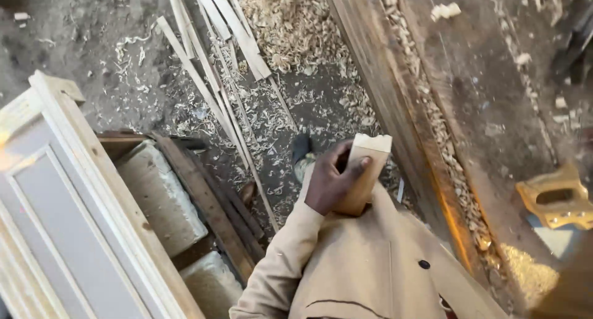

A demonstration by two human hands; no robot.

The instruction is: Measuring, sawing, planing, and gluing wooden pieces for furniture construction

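Far left, a pale panelled door frame (58, 214) leans over two rough stone blocks (162, 195) and dark boards (210, 201) lying on the floor. Thin wood strips (210, 53) lie scattered across the shavings (290, 29) covering the floor.

At centre, the left hand (330, 183) holds a short wooden block (364, 171) close against the chest of a tan jacket (370, 263). The block stands tilted, its ragged top end uppermost. The fingers (361, 164) are closed around the block: the thumb presses on its near face, the others wrap behind, out of view. The wrist is bent inward, and the sleeve runs from the lower left up to the hand with the elbow bent. Below the hand, a shoe (301, 151) shows among the shavings.

Right of centre, a long dark timber surface (469, 78) runs diagonally, with shavings banked along its edge. A yellow saw handle (556, 198) rests on it at far right, well apart from the block. The right hand is not in view.

Risk, as judged: the grip is one-handed on a smooth-sided block, so a slackened thumb could let it slide down onto the foot or the floor. The splintered top end could snag skin or cloth. Loose strips and shavings underfoot are a slipping hazard.
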